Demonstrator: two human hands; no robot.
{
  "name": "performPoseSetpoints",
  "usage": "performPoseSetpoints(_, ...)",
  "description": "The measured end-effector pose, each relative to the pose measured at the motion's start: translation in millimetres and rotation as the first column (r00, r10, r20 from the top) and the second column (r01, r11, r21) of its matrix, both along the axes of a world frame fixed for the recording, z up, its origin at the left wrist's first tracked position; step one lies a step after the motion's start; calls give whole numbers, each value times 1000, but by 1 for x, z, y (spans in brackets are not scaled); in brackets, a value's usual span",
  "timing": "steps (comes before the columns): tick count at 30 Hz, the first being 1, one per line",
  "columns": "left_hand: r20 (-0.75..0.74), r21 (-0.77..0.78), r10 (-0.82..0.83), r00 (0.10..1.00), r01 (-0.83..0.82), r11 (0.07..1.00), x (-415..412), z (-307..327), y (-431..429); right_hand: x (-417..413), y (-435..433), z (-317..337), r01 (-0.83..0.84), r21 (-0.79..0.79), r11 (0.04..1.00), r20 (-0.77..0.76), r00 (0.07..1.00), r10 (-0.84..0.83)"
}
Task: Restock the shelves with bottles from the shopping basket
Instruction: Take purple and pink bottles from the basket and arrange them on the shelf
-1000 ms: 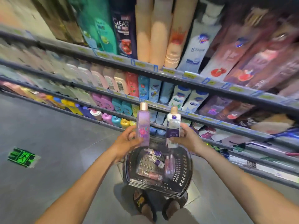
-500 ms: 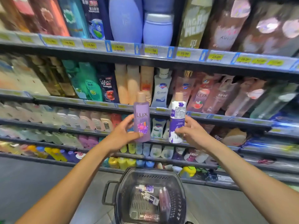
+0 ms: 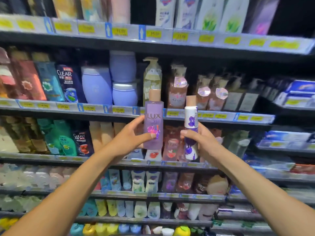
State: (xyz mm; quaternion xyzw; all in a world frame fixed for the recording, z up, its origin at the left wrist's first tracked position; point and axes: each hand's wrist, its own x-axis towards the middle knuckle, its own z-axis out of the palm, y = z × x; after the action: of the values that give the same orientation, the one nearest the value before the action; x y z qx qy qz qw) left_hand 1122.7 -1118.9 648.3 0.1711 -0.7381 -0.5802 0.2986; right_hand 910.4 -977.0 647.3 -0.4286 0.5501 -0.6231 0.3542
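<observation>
Lux bottle (image 3: 154, 120), clear purple with a tan cap, stands upright in our left hand (image 3: 131, 138), which grips it with the thumb across the label and the fingers curled behind. Our right hand (image 3: 204, 142) wraps round the lower half of a white bottle (image 3: 190, 120) printed with purple flowers, also cap up. The two bottles are just apart, raised in front of the shelf edge (image 3: 221, 116) with its yellow price tags. The basket is out of view. To do this step well, we judge it best to shelve one bottle at a time. The pink Lux bottles (image 3: 172, 145) behind our hands look like the likely home. Each bottle should go in base first, label outward, without tipping its neighbours. Blur hides whether a free slot exists there.
</observation>
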Motion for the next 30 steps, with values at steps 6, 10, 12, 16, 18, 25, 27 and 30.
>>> performPoseSetpoints(6, -55, -98, -35, 998, 30, 995, -76, 69, 21, -58, 21, 71, -26, -141, 990, -9, 1000, 25)
performPoseSetpoints(10, -94, -108, -70, 993, 59, 992, -123, 113, 38, -95, 36, 116, -12, -221, 975, -23, 1000, 7)
performPoseSetpoints(12, -102, -148, -91, 991, 75, 986, -143, 135, 46, -110, 43, 136, 31, -253, 967, -10, 999, -34)
performPoseSetpoints(16, -117, -181, -138, 983, 116, 977, -177, 172, 59, -141, 57, 169, 76, -280, 957, -30, 996, -88)
performPoseSetpoints(18, -129, -200, -152, 980, 124, 972, -192, 186, 62, -157, 63, 183, 91, -293, 952, -37, 994, -106)
performPoseSetpoints(25, -158, -297, -131, 979, 80, 952, -236, 233, 72, -206, 88, 223, 81, -341, 936, -123, 984, -130)
performPoseSetpoints(27, -173, -330, -116, 978, 54, 943, -247, 247, 72, -215, 94, 235, 86, -360, 929, -147, 978, -147)
performPoseSetpoints(30, -176, -388, -115, 978, 39, 921, -261, 268, 73, -226, 100, 251, 95, -391, 916, -169, 970, -173)
